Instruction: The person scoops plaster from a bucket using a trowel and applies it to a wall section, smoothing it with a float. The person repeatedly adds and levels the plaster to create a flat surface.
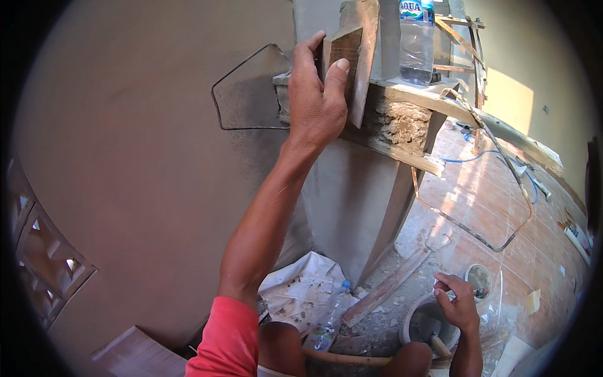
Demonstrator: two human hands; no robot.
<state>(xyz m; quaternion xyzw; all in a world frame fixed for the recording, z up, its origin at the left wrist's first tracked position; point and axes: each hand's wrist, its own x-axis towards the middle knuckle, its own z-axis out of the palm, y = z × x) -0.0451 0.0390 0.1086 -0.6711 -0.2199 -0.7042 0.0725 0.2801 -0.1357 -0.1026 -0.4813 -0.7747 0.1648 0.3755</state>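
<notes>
My left hand (317, 94) is raised at the column, closed around the wooden handle of a plastering float (367, 56). The float's flat board stands nearly upright, over the left part of a ledge whose end shows rough mortar (405, 125) between wooden strips. Whether the board touches the column cannot be made out. Low on the right, my right hand (457, 301) hovers by a bucket (430, 317), fingers loosely bent and apart, with nothing seen in them. Inside the bucket stands a tool with a wooden handle (441, 349).
A plastic water bottle (416, 50) stands on the ledge. Bent metal rods stick out left (217, 100) and right (496, 245) of it. Below lie a white sack (301, 283), another bottle (323, 330) and a wooden plank (389, 286). A smaller bucket (478, 276) sits on the tiles.
</notes>
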